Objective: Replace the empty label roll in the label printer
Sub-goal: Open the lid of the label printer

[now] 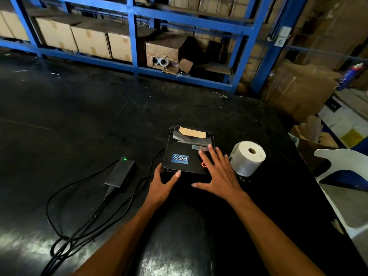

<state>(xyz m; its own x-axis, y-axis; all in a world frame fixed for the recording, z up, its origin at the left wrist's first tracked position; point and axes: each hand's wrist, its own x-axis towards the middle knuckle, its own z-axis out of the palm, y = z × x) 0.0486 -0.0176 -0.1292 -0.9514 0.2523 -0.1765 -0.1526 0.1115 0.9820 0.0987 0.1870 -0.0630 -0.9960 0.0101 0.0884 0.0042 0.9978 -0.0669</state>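
A person's left hand (162,185) grips the near-left corner of a black label printer (187,156) on a dark desk (79,120), while the right hand (217,172), fingers spread, lies over its lid. A full label roll (248,158) stands just right.

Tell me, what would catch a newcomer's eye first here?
Probably the two hands on the black printer mid-table: the left hand grips its near left corner, the right hand lies spread over its right side by a glowing red ring. Just right of it a white label roll stands out against the dark table. Behind, a blue rack holds cardboard boxes.
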